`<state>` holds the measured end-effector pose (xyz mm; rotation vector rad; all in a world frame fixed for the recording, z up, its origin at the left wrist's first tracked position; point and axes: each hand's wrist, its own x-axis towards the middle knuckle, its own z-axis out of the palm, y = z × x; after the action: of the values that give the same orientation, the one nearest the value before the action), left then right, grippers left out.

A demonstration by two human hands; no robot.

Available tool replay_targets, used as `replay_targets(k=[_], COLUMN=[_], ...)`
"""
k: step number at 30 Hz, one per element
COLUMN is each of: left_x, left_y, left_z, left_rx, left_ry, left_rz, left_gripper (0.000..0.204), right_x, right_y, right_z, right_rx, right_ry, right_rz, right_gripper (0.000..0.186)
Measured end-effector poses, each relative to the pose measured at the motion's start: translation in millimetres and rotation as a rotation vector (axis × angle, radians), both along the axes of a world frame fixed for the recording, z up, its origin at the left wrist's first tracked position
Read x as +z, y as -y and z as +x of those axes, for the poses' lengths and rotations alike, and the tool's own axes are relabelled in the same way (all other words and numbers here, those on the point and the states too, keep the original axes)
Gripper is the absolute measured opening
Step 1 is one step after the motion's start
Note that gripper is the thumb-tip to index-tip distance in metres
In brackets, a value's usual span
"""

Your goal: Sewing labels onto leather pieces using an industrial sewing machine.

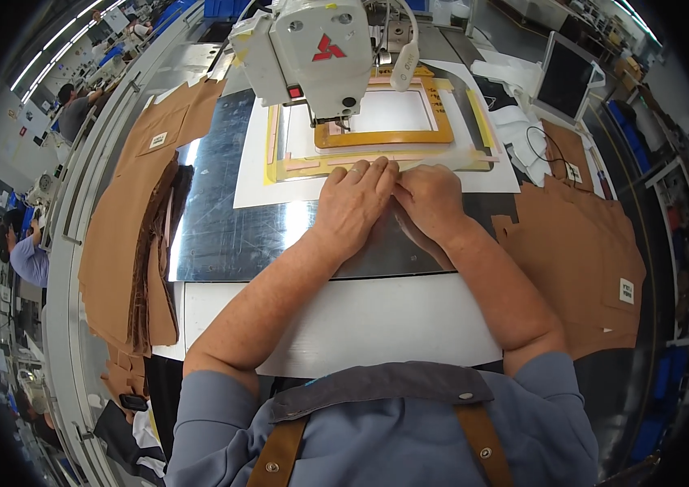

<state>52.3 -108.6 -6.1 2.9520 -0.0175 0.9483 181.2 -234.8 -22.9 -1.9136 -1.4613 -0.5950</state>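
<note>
My left hand [357, 195] lies palm down at the near edge of the white template sheet [251, 187], fingers stretched forward beside my right hand. My right hand [428, 197] has curled fingers at that same edge; what they grip is hidden. Yellow and pink strips line the template, and an amber rectangular frame [385, 138] rests on it under the head of the sewing machine [309, 47]. A polished metal plate [239, 243] lies beneath all this.
Stacked brown fabric pieces [117, 268] lie at left, more brown pieces [564, 252] at right near white material [515, 134], a black cable and a screen [564, 75]. Workers [26, 252] sit at machines along the left. A shelving rack [673, 243] stands at far right.
</note>
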Motion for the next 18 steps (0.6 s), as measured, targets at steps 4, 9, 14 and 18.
replay_targets(k=[4, 9, 14, 18], left_x=[-8, -12, -6, -11], left_y=[-15, -29, -59, -78], left_z=[15, 13, 3, 1], left_rx=[-0.061, -0.125, -0.123, -0.083], left_ry=[-0.139, -0.07, -0.021, 0.002], left_rz=[0.044, 0.035, 0.121, 0.136], left_gripper=[0.044, 0.04, 0.035, 0.024], right_x=[2, 0, -5, -5], right_y=[0, -2, 2, 4], right_z=[6, 10, 22, 29], right_rx=[0.042, 0.09, -0.003, -0.044], right_ry=[0.006, -0.052, -0.02, -0.002], right_rz=[-0.016, 0.071, 0.009, -0.017], right_gripper=[0.008, 0.005, 0.012, 0.018])
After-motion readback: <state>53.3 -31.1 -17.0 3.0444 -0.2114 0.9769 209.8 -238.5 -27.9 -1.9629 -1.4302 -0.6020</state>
